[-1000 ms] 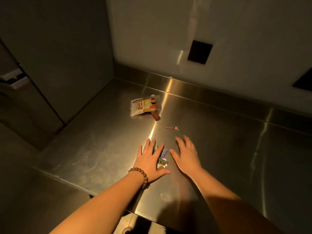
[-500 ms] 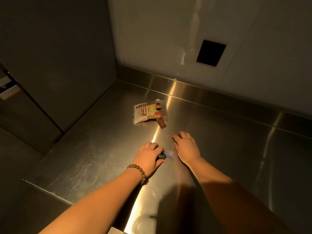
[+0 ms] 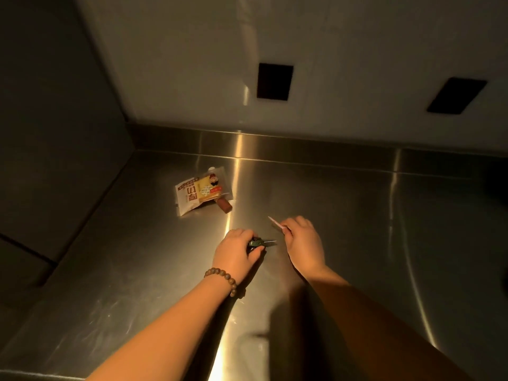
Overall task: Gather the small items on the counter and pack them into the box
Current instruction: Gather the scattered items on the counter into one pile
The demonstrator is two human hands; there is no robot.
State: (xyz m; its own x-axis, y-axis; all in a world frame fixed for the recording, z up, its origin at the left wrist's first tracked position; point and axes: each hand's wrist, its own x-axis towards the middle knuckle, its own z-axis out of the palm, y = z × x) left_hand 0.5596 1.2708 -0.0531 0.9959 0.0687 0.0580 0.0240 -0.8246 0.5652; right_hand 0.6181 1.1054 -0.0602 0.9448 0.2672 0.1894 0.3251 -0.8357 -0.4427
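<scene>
On the steel counter my left hand, with a bead bracelet on its wrist, grips a small bunch of dark green and metal items that stick out past its fingers. To its right my right hand pinches a thin pink stick lifted at one end. Further back lie a white and yellow snack packet and a small brown bar touching its right corner. No box is in view.
A dark cabinet side walls the counter on the left. The back wall has two dark rectangular openings. The counter's front edge runs along the bottom left.
My left hand went from flat over the small items to curled round them. My right hand reached forward and picked up the pink stick. The camera moved closer and to the right.
</scene>
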